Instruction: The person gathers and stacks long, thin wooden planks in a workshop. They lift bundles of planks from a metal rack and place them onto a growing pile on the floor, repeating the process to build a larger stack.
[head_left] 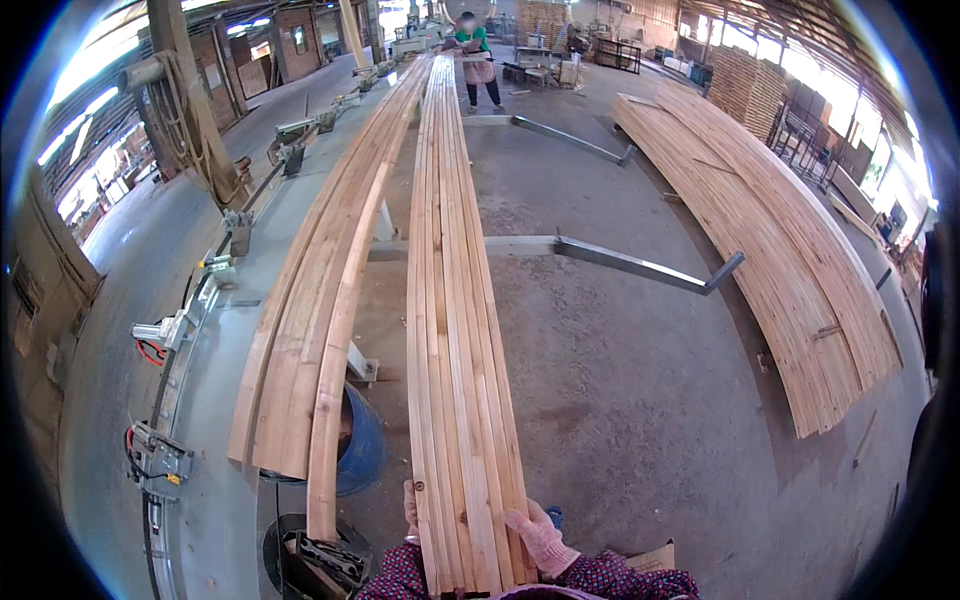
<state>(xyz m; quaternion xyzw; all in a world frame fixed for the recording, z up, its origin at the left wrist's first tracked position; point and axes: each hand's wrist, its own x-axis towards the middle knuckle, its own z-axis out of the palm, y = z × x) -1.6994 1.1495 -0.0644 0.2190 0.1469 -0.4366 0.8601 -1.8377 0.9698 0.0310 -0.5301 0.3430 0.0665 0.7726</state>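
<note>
A bundle of long, narrow wooden boards [455, 330] runs from in front of my body far into the hall. My left hand [411, 508], in a pink glove, grips the bundle's left edge near its close end; most of its fingers are hidden. On the opposite edge my right hand [541, 537], gloved alike, is closed with its thumb on top and its fingers out of sight below. Beside the bundle, to the left, lie more long boards [310, 330] on the machine line. At the far end a person [474, 60] stands with hands near the boards.
Metal support arms [630, 268] with upturned ends reach right from under the boards. A wide stack of boards [770, 240] lies at the right. A blue drum [362, 440] and a black bin [318, 560] stand at lower left. Clamps [160, 455] line the grey machine bed [225, 400].
</note>
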